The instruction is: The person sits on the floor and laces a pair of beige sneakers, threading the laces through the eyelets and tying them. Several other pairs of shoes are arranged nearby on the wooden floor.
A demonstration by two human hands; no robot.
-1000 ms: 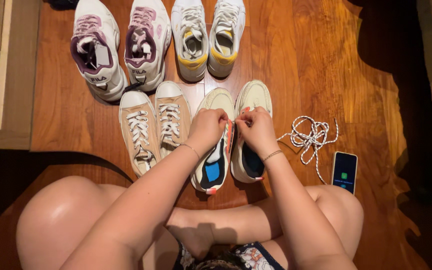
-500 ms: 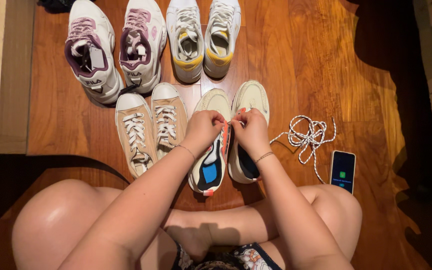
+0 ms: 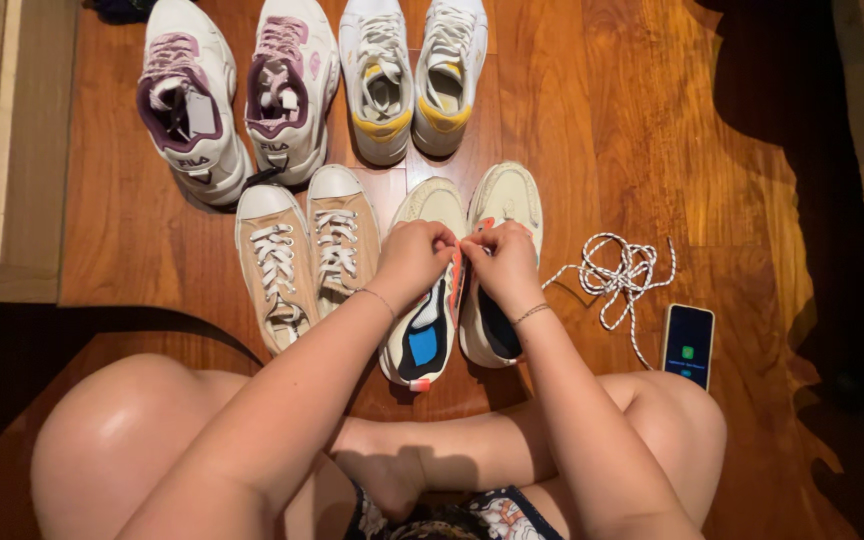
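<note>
A pair of cream sneakers with orange, black and blue insides stands on the wooden floor in front of my crossed legs. My left hand (image 3: 412, 258) rests on the left sneaker (image 3: 425, 330), fingers pinched together at its lacing area. My right hand (image 3: 501, 262) sits on the right sneaker (image 3: 505, 195), its fingers also pinched, the fingertips of both hands almost meeting between the shoes. What they pinch is too small to make out. A loose white-and-dark speckled shoelace (image 3: 620, 275) lies coiled on the floor to the right.
A tan canvas pair (image 3: 302, 255) stands left of my hands. Behind are a white-and-purple pair (image 3: 232, 95) and a white-and-yellow pair (image 3: 414, 75). A phone (image 3: 688, 345) with a lit screen lies at the right. A wooden step edge (image 3: 12, 150) is at the far left.
Both hands stay pinched over the cream sneakers, with only slight shifts of the fingertips. The view wobbles a little; nothing else moves.
</note>
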